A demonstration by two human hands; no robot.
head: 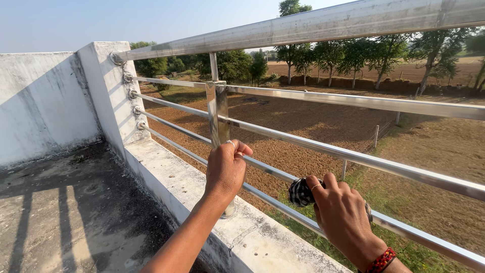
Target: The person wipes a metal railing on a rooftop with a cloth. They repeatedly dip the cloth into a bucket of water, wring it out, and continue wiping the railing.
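The left hand [225, 171] wraps the flat upright steel post [219, 114]; the right hand [342, 216] presses a balled black-and-white checked cloth [301, 192] on the lowest shiny round rail [414, 233], seemingly clenched. Open field lies beyond the whitewashed concrete ledge [202, 202].

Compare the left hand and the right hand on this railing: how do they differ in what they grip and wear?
The left hand grips the upright steel post bare; the right hand presses a checked cloth onto the lowest horizontal rail. The right wrist wears a red beaded band; the left wrist is bare. Both hands wear a ring.
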